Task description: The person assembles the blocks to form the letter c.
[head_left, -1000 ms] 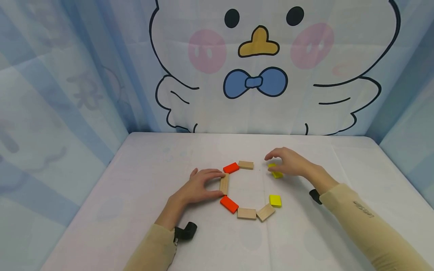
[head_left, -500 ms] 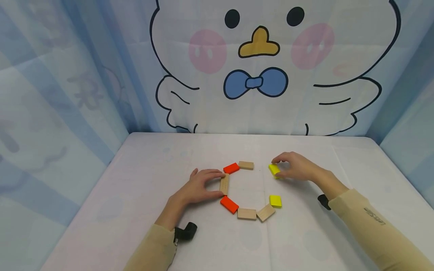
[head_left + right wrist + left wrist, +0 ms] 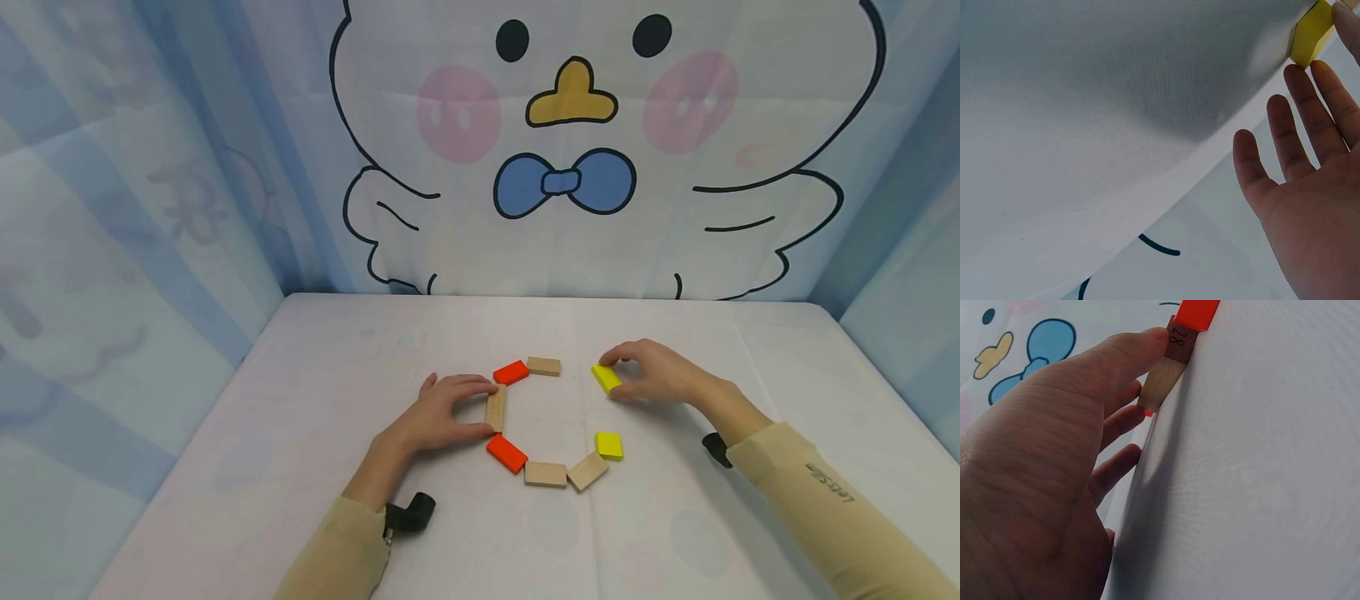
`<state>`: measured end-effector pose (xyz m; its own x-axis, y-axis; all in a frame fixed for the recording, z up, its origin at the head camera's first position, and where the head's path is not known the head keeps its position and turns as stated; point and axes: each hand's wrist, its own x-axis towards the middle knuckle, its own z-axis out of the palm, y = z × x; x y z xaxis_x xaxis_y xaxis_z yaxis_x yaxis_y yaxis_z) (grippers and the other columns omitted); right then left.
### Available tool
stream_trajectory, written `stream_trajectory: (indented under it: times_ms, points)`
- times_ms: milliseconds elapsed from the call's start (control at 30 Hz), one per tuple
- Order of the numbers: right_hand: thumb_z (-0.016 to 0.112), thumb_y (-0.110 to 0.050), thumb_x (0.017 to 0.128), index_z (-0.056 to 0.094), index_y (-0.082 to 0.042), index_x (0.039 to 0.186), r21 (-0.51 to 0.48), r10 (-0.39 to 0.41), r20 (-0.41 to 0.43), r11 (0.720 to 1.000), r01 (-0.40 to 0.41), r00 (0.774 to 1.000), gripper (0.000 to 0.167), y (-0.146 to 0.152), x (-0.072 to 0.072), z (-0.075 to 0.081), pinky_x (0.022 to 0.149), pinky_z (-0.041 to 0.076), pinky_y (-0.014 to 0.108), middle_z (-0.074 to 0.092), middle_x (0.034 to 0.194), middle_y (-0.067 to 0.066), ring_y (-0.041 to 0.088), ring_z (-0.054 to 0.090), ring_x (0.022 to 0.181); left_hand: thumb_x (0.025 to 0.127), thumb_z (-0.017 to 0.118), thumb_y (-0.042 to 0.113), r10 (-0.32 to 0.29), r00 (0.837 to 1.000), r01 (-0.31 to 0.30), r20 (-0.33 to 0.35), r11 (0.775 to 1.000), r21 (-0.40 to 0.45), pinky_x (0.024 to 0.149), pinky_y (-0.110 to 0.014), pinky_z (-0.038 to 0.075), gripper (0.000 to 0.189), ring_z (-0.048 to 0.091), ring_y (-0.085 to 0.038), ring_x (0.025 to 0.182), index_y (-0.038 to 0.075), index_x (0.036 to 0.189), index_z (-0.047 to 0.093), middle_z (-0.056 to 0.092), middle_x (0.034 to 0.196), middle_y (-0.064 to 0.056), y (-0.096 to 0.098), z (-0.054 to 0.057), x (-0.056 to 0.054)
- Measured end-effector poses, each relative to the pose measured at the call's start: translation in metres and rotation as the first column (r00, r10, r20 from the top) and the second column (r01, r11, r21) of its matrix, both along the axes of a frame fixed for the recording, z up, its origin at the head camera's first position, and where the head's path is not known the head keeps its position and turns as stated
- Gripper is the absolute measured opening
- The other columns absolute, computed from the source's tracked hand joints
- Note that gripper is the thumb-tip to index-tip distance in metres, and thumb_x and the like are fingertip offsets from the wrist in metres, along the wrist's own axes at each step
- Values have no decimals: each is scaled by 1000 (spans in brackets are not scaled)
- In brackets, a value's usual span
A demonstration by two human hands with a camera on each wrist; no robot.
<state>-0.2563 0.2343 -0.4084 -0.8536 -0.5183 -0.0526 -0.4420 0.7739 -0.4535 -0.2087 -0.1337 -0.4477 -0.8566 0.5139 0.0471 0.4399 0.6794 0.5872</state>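
My left hand [image 3: 431, 419] spans a plain wooden block [image 3: 496, 408], thumb at its near end and a forefinger at its far end. In the left wrist view that wooden block [image 3: 1163, 375] has a dark printed mark, with the thumb beside it. The right hand [image 3: 656, 373] pinches a yellow block [image 3: 606, 379] between thumb and fingertips, low over the table. From the right wrist, the yellow block [image 3: 1312, 34] shows at the fingertips, the other fingers stretched out. A red block [image 3: 512, 372] and another red block [image 3: 507, 453] lie at either end of the left hand's block.
On the white-covered table [image 3: 360, 350], the blocks form a partial ring. A wooden block [image 3: 543, 367] lies at its far side; nearer lie a wooden block [image 3: 546, 474], a slanted wooden block [image 3: 588, 472] and a yellow block [image 3: 609, 445]. A printed curtain [image 3: 562, 250] hangs behind.
The right hand has shifted slightly right and nearer, closing its fingers on the yellow block, which has turned a little. The left hand and the other blocks stay put.
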Motion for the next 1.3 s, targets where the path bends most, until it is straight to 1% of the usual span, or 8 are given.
stream_trajectory:
  times_ms: [367,733,867,1300]
  points:
    - [81,-17,87,67,-3,127,-18,51,18,999,-50,999,45,-10,-1,1,106,38,59,65,128,13,37,55,122,88,77,41,2,1000,-2,1,1000,-7,116,-65,3,54,42,-20,139,25,138,63,55,144,3,0,-2,-2]
    - [79,-13,88,68,-6,127,-17,71,21,997,-70,997,41,-21,-4,0,107,38,60,64,131,12,37,54,124,88,77,40,-5,1000,5,-12,1000,-4,116,-66,4,54,43,-20,138,24,138,64,55,144,2,0,-2,-1]
    - [78,-12,88,68,-7,127,-18,69,35,997,-69,997,41,-24,-5,0,107,37,60,63,132,12,37,53,125,88,77,41,-7,1000,7,-10,1000,-6,116,-66,5,54,43,-19,138,24,138,64,55,144,2,0,-1,-1]
    - [77,-10,89,68,-7,127,-21,100,29,995,-99,995,39,-30,-5,-1,107,36,61,63,133,13,39,51,127,88,77,41,-2,1000,2,-10,1000,1,116,-65,4,54,43,-20,139,25,138,64,56,143,3,-1,-3,-2]
